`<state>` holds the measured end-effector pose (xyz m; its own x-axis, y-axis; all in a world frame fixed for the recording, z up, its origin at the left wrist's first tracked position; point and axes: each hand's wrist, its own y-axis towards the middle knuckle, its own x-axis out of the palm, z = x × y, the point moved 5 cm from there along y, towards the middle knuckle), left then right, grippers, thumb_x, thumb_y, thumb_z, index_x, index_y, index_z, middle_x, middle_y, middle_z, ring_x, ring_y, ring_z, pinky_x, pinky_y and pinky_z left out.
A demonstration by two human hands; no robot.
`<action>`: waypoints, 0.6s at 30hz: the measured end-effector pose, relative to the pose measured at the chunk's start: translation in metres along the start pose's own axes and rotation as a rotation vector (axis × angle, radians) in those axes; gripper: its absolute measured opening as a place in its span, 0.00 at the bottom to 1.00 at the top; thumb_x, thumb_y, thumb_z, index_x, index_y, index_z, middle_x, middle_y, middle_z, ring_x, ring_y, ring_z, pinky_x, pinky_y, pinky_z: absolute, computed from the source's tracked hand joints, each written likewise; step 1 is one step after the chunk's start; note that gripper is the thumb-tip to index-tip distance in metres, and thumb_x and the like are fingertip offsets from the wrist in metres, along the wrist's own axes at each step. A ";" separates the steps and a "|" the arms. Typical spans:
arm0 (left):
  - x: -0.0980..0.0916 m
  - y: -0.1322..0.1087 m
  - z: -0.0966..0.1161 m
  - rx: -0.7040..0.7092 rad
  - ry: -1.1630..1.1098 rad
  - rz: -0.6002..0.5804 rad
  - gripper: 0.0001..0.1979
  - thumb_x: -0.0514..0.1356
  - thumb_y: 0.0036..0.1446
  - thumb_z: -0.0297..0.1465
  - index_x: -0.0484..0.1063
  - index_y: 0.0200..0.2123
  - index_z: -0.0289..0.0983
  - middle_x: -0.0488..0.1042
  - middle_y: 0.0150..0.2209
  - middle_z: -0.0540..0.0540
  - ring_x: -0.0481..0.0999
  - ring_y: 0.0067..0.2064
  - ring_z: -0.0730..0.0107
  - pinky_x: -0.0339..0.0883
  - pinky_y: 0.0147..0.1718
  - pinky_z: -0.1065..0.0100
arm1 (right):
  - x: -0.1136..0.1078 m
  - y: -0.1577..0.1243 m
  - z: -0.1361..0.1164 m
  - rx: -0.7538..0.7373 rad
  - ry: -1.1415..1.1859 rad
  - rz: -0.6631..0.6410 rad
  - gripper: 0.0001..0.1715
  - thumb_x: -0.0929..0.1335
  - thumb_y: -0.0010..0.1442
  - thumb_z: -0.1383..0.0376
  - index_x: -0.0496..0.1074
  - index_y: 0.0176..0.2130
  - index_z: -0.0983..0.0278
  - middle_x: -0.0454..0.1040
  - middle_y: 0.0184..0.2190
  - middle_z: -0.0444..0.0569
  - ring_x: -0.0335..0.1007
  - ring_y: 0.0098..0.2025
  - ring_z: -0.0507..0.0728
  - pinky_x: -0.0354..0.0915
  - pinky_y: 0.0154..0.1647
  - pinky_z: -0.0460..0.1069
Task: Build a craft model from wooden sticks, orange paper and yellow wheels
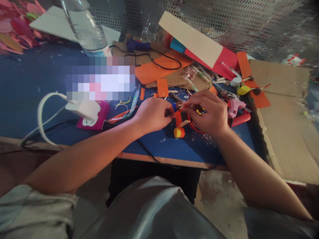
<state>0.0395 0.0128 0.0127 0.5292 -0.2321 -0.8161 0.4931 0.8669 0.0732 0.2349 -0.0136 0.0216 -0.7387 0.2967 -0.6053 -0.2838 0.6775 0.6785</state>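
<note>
My left hand (155, 113) is closed, its thumb and forefinger pinching the edge of a small orange paper piece (178, 119) low over the blue table. My right hand (209, 112) comes in from the other side, fingertips pinched on a thin pale wooden stick (181, 107) just above that piece. Another short stick (184, 123) juts from the lower side of the orange piece. A small yellow-and-orange cylinder (178, 132) lies right below. Under my right hand a curved red object (196, 128) shows in part.
Behind my hands are orange paper sheets (161, 68), a purple-handled tool (138, 45) with black cord, and scraps. A plastic bottle (89, 30) and a magenta socket block (104, 111) with a white charger (83, 109) stand left. Cardboard (286, 126) lies right, beside a pink object (236, 107).
</note>
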 end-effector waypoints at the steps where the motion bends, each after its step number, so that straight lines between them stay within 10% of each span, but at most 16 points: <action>1: 0.000 0.000 -0.001 -0.009 0.013 -0.003 0.07 0.69 0.62 0.34 0.90 0.39 0.42 0.82 0.27 0.50 0.80 0.32 0.64 0.72 0.43 0.59 | 0.000 0.000 0.000 0.001 0.001 0.002 0.02 0.78 0.68 0.64 0.86 0.43 0.56 0.86 0.41 0.50 0.79 0.33 0.57 0.79 0.35 0.54; 9: 0.003 0.002 -0.004 -0.056 0.042 -0.016 0.09 0.66 0.64 0.35 0.87 0.41 0.41 0.81 0.29 0.48 0.81 0.36 0.59 0.72 0.47 0.56 | 0.000 0.000 0.000 -0.014 -0.001 -0.003 0.09 0.78 0.68 0.65 0.87 0.49 0.57 0.86 0.43 0.51 0.80 0.34 0.56 0.79 0.36 0.53; 18: 0.006 0.006 -0.008 0.212 -0.105 0.112 0.41 0.63 0.55 0.19 0.65 0.72 0.40 0.75 0.71 0.39 0.72 0.72 0.48 0.65 0.72 0.47 | 0.002 0.002 0.002 -0.062 0.012 -0.056 0.11 0.75 0.69 0.69 0.86 0.48 0.56 0.83 0.45 0.51 0.84 0.44 0.61 0.82 0.47 0.57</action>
<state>0.0403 0.0203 0.0036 0.6522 -0.1938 -0.7328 0.5551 0.7805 0.2876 0.2345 -0.0101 0.0211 -0.7275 0.2513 -0.6384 -0.3618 0.6501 0.6682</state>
